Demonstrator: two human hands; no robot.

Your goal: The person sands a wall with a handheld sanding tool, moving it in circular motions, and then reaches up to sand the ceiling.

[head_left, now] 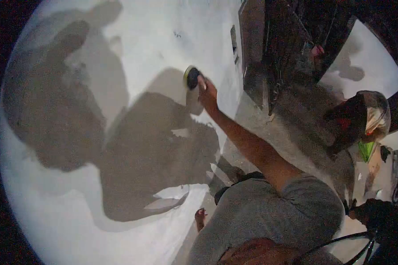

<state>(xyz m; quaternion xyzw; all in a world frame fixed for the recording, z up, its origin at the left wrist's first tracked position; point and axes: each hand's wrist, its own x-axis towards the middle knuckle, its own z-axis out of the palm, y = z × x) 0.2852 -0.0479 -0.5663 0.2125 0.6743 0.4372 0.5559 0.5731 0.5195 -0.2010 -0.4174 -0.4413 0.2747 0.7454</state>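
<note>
Nearest to the camera, your grey T-shirt (pixel 261 207) is filling the bottom of the view, with a thin black cable (pixel 340 239) curving beside it at the lower right. Your left hand (pixel 200 217) is hanging low beside the shirt, near the white wall (pixel 203 26); it is showing too small and dim for you to tell whether its fingers are together or apart. Your right arm (pixel 252 145) is stretching out from the sleeve, and the fingers of your right hand (pixel 209 95) are closing around a round, dark-backed hand pad (pixel 192 77) with a yellowish rim. The pad is sitting at the wall, near the middle of the view and a little above it, though its blurred edge is not letting you tell whether it is lying flat against the surface. Broad grey shadows (pixel 150 145) are covering much of the wall to the left of the pad and below it. Beyond the wall's right edge, a dark upright panel (pixel 253 44) is standing over the dusty floor (pixel 256 121). Farther to the right, a pale panel (pixel 376 57) is catching the light, and a bright green piece (pixel 366 150) is showing below it.
</note>
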